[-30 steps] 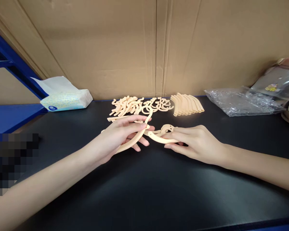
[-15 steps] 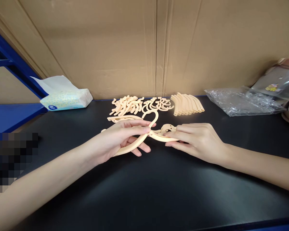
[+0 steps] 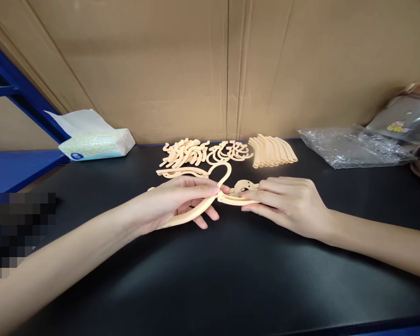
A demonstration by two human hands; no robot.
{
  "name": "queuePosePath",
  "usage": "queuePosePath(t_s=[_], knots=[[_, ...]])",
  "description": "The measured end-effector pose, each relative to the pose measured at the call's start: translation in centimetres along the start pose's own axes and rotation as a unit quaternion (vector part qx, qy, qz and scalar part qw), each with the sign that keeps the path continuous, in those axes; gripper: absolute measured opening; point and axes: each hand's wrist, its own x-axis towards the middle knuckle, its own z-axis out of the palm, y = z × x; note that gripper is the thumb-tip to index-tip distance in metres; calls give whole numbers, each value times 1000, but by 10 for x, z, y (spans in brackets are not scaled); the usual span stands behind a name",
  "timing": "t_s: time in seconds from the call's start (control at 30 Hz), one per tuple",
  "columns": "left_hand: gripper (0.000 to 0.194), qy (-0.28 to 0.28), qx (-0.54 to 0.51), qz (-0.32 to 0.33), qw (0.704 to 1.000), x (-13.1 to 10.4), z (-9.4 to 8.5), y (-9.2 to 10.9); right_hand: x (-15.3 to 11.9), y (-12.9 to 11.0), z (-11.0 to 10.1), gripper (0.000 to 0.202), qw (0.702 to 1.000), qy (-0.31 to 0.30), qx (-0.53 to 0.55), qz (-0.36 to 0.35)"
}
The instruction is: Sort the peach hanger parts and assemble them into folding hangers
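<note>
A cream plastic folding clothes hanger [image 3: 195, 214] is held up over the middle of the table, its hook [image 3: 225, 173] pointing up and away. My left hand [image 3: 182, 198] pinches it near the joint below the hook, thumb on top and the lower fingers spread. My right hand [image 3: 287, 205] is closed around the hanger's right arm [image 3: 236, 201], whose outer end those fingers hide. Just behind lie a rounded cream part with small holes [image 3: 245, 184] and, further left, another folded hanger [image 3: 185, 172].
Along the back of the black table [image 3: 210, 280] lie a pile of short curved pieces [image 3: 185, 153], several hooks [image 3: 231, 151] and a row of curved tubes [image 3: 273, 150]. A tissue pack [image 3: 98, 143] stands left; a clear plastic bag [image 3: 353, 147] lies right. Cardboard [image 3: 154, 70] rises behind.
The hanger's right arm has turned slightly lower and closer to level, and the left arm sits a little lower. My right hand has shifted very slightly right. Both hands keep their grip.
</note>
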Motion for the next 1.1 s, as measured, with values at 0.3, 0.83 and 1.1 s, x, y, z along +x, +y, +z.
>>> queuePosePath(t_s=[0.3, 0.83, 1.1], knots=[[20, 7, 65, 36, 997, -1, -4, 1, -1, -1, 0, 22, 1000, 11, -7, -17], [19, 50, 95, 21, 994, -5, -2, 3, -1, -4, -2, 22, 999, -27, 26, -18], [17, 39, 181, 76, 980, -4, 1, 3, -1, -4, -2, 23, 999, -27, 27, -5]])
